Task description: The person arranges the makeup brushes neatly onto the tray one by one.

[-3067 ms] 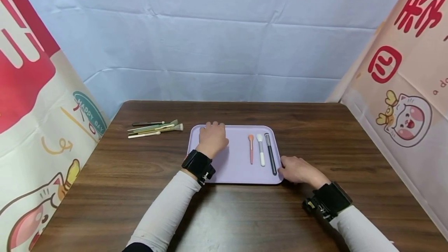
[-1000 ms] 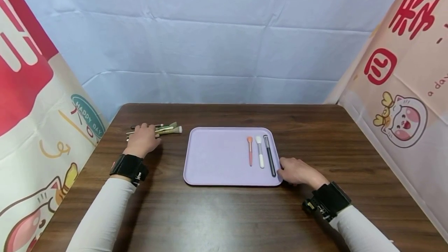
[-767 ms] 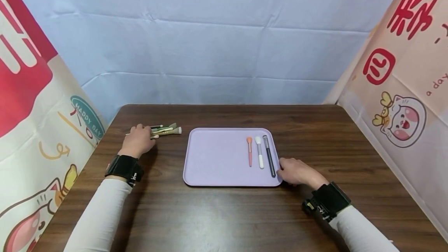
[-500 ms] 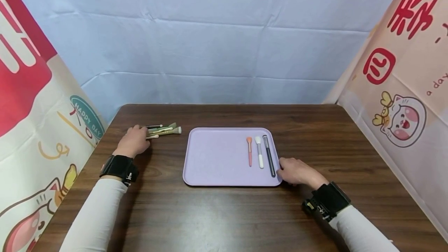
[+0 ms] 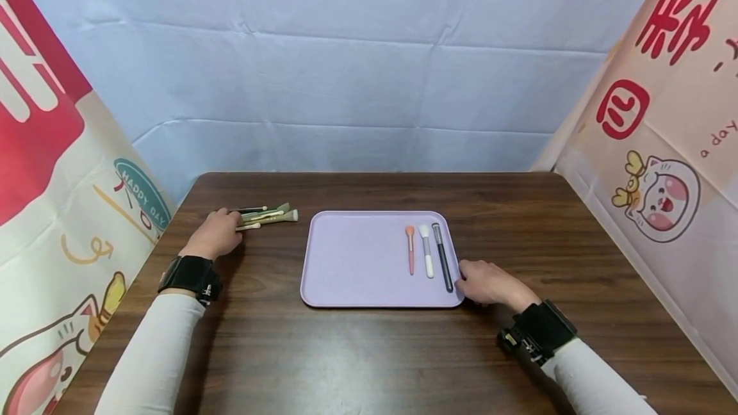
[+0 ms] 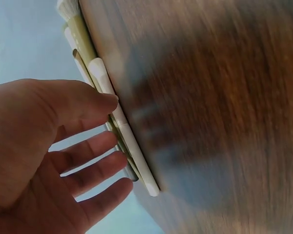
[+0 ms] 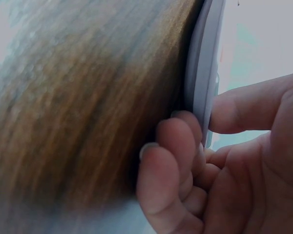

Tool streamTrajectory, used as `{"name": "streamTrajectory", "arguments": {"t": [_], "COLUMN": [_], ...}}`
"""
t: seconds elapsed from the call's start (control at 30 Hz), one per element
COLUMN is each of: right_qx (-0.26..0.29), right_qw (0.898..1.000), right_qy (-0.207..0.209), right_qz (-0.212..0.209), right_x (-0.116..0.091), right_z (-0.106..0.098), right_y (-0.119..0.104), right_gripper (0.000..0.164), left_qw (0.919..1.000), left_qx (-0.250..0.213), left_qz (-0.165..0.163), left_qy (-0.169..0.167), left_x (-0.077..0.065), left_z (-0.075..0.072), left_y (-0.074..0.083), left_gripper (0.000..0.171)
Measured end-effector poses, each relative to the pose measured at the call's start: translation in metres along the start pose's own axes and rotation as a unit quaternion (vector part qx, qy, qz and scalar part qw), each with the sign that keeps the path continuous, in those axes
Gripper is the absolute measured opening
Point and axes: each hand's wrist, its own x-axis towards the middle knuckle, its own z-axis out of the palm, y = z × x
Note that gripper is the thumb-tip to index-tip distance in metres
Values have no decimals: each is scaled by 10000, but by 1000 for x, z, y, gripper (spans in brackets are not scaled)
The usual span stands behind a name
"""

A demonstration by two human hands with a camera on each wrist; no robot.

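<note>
A loose bundle of makeup brushes (image 5: 277,216), mostly green and cream, lies at the table's back left. My left hand (image 5: 213,235) is at the bundle's left end and hides part of the handles. In the left wrist view its thumb lies against or just in front of a cream brush (image 6: 132,141), with the fingers spread loosely beyond. My right hand (image 5: 490,282) grips the lilac tray (image 5: 357,268) at its right front corner, thumb over the rim and fingers curled below. On the tray lie a pink brush (image 5: 411,255), a white-and-grey brush (image 5: 428,258) and a black brush (image 5: 444,264).
The brown wooden table (image 5: 346,357) carries the tray near its middle. A pale blue cloth (image 5: 346,82) hangs behind, and printed cloths (image 5: 657,210) stand along both sides.
From above the tray's left part, my left hand has moved left to the brush bundle, then slid toward its left end. The right hand stays at the tray corner.
</note>
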Motion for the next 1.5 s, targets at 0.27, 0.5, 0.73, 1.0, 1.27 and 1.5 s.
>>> {"name": "streamTrajectory", "arguments": {"t": [0.27, 0.5, 0.73, 1.0, 1.27, 1.5], "right_qx": [18, 20, 32, 22, -119, -91], "right_qw": [10000, 10000, 10000, 10000, 9998, 9999], "right_qy": [19, 47, 49, 33, 126, 44], "right_qz": [-6, -35, -42, 28, -124, -37], "right_x": [0, 0, 0, 0, 0, 0], "right_z": [0, 0, 1, 1, 1, 0], "right_y": [-1, -1, 0, 0, 1, 1], "right_gripper": [9, 8, 8, 9, 8, 8], "left_qw": [9999, 9999, 9995, 9992, 9989, 9986], "left_qx": [60, 110, 191, 107, -67, -23], "left_qz": [120, 113, 230, 373, 456, 511], "left_qy": [22, 19, 65, 128, 31, 154], "left_x": [0, 2, 4, 4, 1, 1], "left_z": [1, 3, 3, 2, -3, -4], "left_y": [-7, -8, -11, -12, -8, -7], "left_gripper": [31, 27, 14, 8, 6, 4]}}
